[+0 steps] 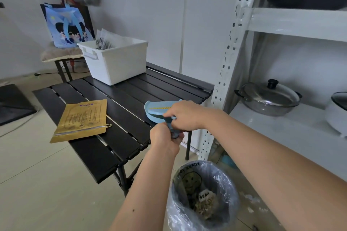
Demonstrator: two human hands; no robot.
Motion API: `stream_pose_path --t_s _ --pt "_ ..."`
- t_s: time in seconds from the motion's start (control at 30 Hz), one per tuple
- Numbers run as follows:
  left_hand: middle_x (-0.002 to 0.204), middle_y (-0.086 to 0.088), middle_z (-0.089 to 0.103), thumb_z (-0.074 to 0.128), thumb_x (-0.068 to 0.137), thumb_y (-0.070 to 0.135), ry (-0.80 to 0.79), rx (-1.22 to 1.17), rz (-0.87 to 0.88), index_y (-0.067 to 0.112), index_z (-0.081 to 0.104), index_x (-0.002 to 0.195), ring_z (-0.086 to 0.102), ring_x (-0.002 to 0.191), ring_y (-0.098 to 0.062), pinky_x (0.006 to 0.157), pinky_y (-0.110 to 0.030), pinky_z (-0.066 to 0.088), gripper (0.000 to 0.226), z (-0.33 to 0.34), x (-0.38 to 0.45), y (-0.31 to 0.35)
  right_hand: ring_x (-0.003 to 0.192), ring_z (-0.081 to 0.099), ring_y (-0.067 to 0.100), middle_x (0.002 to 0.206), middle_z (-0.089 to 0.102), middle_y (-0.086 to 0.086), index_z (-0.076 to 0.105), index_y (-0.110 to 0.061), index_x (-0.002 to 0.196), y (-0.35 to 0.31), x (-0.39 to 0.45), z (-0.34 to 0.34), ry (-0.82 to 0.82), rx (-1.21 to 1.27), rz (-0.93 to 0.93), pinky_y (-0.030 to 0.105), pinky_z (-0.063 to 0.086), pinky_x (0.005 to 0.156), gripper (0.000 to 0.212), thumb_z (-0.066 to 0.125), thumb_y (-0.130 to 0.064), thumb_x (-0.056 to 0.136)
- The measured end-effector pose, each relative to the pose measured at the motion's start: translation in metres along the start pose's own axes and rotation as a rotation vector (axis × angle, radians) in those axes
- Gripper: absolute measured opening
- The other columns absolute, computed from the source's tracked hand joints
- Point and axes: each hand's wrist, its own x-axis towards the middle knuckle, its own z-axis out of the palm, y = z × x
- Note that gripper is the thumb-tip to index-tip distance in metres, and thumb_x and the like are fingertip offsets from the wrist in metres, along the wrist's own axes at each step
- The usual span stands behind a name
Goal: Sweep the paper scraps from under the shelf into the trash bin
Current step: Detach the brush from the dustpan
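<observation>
A small light-blue dustpan (158,109) with its brush rests on the near right corner of the black slatted table (93,148). My left hand (165,138) is closed around the blue handle from below. My right hand (183,114) grips the set from above, where the handle meets the pan. Below my arms stands the trash bin (203,210), lined with a clear plastic bag and holding some rubbish. White paper scraps (252,201) lie on the floor under the white metal shelf (227,73) at the right.
A white plastic tub (120,62) and a yellow zip pouch (84,120) sit on the table. The shelf carries a steel pot with lid (270,99), a wok above and a white cooker at the right edge. A blue tote bag (65,26) stands on a stool behind.
</observation>
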Motion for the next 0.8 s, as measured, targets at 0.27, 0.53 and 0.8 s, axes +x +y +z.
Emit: stream_pose_path --t_s 0.27,0.53,0.8 --pt "0.075 -0.01 0.044 0.038 0.098 0.0 0.053 0.17 0.103 0.005 0.046 0.087 0.05 0.074 -0.027 0.082 -0.034 0.051 0.014 0.004 -0.013 0.006 0.095 0.059 0.033 0.114 0.065 0.013 0.057 -0.021 0.128 0.022 -0.021 0.007 0.454 0.163 0.25 0.036 0.046 0.072 0.046 0.038 0.0 0.091" --pt "0.14 -0.004 0.041 0.042 0.097 0.019 0.143 0.736 0.774 0.014 0.039 0.142 0.042 0.125 -0.023 0.103 -0.041 0.041 0.046 0.011 -0.027 -0.006 0.099 0.063 0.035 0.109 0.065 0.02 0.066 -0.013 0.119 0.032 -0.055 0.015 0.846 0.702 0.338 0.046 0.051 0.093 0.049 0.037 0.008 0.086" --pt "0.051 0.001 0.065 0.044 0.101 0.033 -0.358 0.397 0.245 0.012 0.061 0.082 0.06 0.039 -0.007 0.053 -0.024 0.05 0.033 0.037 -0.06 -0.057 0.111 0.059 0.028 0.123 0.061 0.014 0.06 -0.011 0.127 0.022 -0.125 0.044 0.875 0.592 0.296 0.032 0.046 0.096 0.049 0.04 0.01 0.088"
